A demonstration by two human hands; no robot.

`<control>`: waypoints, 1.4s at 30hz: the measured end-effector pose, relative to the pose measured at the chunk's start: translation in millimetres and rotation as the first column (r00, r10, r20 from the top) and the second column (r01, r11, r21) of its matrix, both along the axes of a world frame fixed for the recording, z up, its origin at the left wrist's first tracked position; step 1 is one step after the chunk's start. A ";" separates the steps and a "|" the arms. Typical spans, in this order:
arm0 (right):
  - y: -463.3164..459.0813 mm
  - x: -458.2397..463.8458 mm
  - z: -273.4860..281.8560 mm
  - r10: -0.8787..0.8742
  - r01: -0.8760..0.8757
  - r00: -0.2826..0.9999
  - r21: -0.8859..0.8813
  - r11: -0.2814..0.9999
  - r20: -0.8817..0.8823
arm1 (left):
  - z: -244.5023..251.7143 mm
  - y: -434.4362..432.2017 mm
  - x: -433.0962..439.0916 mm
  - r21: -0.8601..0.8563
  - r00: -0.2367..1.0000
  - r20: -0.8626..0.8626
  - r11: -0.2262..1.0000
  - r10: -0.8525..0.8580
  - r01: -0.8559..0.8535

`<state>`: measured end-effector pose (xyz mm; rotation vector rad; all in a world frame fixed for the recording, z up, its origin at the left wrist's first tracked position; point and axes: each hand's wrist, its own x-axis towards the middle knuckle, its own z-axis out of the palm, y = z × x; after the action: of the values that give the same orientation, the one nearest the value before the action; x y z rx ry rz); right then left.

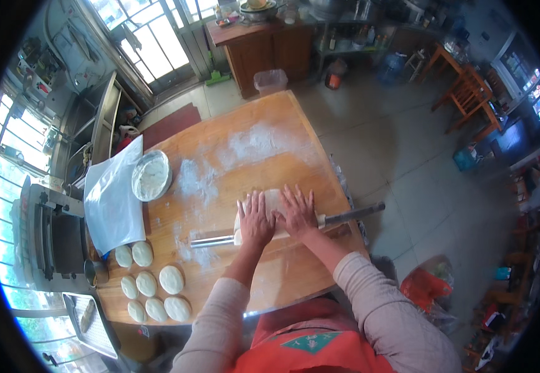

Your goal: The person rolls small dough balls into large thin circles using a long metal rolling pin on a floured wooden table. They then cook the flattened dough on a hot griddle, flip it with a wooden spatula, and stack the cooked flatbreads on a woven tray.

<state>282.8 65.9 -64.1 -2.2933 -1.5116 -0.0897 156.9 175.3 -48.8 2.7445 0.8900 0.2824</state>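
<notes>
Both hands press flat on a sheet of dough (273, 200) that is wrapped around a long metal rolling pin (354, 213). My left hand (256, 220) lies on the dough's left part, fingers pointing forward. Beside it, thumbs nearly touching, my right hand (299, 213) rests on the right part. The pin's bare ends stick out on both sides, the right one past the edge of the wooden table (270, 279). Several round dough pieces (172, 279) sit at the table's near left corner. A bowl of flour (152, 176) stands at the left, and loose flour (251, 144) dusts the wood beyond my hands.
A plastic sheet (116, 200) lies left of the bowl. A small metal cup (96, 272) stands at the left edge, with a perforated tray (90, 321) below it. A clear plastic bin (271, 80) is past the far edge; a red bag (426, 286) sits at the right.
</notes>
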 end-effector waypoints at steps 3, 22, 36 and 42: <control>-57.2 -25.8 2.2 0.187 -0.181 0.973 0.051 0.982 -0.138 | 8.5 -48.8 -41.5 -0.050 0.982 -0.117 0.989 -0.148 0.143; -90.7 -14.2 16.6 0.244 -0.232 0.961 -0.099 0.968 0.132 | 16.7 -64.9 -94.2 -0.041 0.987 -0.115 0.993 -0.115 0.111; 184.6 28.4 25.8 -0.157 0.159 0.987 -0.239 0.958 0.031 | 22.7 105.9 -143.3 -0.372 0.946 -0.202 0.874 0.252 -0.312; 146.3 -37.4 26.5 0.382 -0.380 0.924 -0.107 0.919 -0.008 | 43.2 -118.4 -193.3 -0.434 0.907 -0.282 0.802 0.312 -0.410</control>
<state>245.4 212.2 -37.6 -2.0305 -1.9833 0.0860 -36.4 56.9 -5.6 2.1448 1.3364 -0.1451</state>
